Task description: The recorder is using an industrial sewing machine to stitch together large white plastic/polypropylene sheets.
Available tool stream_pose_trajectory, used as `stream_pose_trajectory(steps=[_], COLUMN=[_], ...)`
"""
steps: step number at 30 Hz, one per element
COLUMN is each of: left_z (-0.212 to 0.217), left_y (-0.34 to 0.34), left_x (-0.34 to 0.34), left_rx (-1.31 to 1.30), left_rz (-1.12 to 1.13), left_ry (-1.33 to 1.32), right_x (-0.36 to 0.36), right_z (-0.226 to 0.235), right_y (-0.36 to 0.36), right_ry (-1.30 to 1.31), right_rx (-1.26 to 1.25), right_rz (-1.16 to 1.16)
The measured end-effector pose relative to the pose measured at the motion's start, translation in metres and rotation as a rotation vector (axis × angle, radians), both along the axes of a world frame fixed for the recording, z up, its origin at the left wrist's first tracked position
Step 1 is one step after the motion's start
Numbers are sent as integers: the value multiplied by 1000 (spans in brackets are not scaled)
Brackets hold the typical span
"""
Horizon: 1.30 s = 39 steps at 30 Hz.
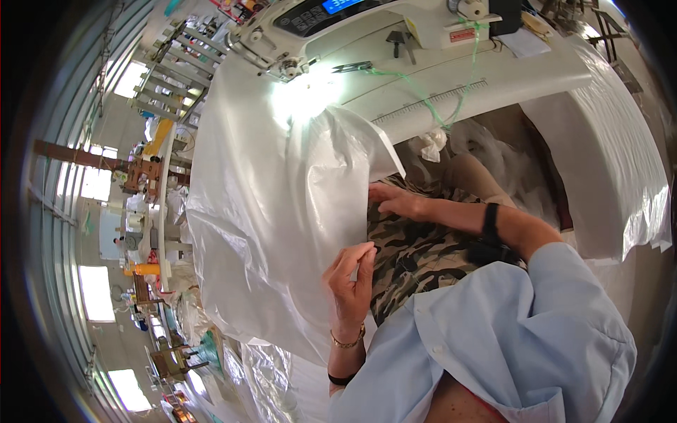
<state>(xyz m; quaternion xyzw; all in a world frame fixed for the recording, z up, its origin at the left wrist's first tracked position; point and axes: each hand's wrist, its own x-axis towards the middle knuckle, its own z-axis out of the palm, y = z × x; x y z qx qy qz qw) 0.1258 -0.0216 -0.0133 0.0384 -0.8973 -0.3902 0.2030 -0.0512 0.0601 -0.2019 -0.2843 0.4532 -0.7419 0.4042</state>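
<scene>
A large, glossy white sheet (261,211), like plastic film, drapes off the sewing machine bed and hangs in folds at my left. My left hand (349,282) is closed in a pinch at the sheet's right edge, fingertips pressed together. Farther up that edge is my right hand (402,201), its fingers stretched out and their tips touching the border. The sewing machine (338,25) stands ahead, its lamp glaring over the needle area, so the needle and foot cannot be made out. Camouflage cloth (409,261) covers my lap under both hands.
Thread snips (351,67) and green thread (416,84) lie on the machine bed beside a printed ruler (430,101). Crumpled white scrap (430,144) sits at the bed's near edge. More white sheeting (606,155) hangs at right. Cluttered workbenches (168,204) stand at left.
</scene>
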Motion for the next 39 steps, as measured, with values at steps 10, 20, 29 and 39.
stream_pose_trajectory(steps=[10,20,29,39], left_z=[-9,-22,-24,-51], left_y=[-16,1,-17,-17], left_x=[6,1,9,3], left_rx=[113,114,-31,274], left_rz=[50,-11,108,190], left_ry=[-105,-168,-76,-301], right_x=[40,-11,63,80], right_z=[29,-5,79,113], right_y=[15,-42,42,55], right_ry=[295,162,352,264], right_rx=[-43,319,-63,187], right_rz=[921,2,474,217])
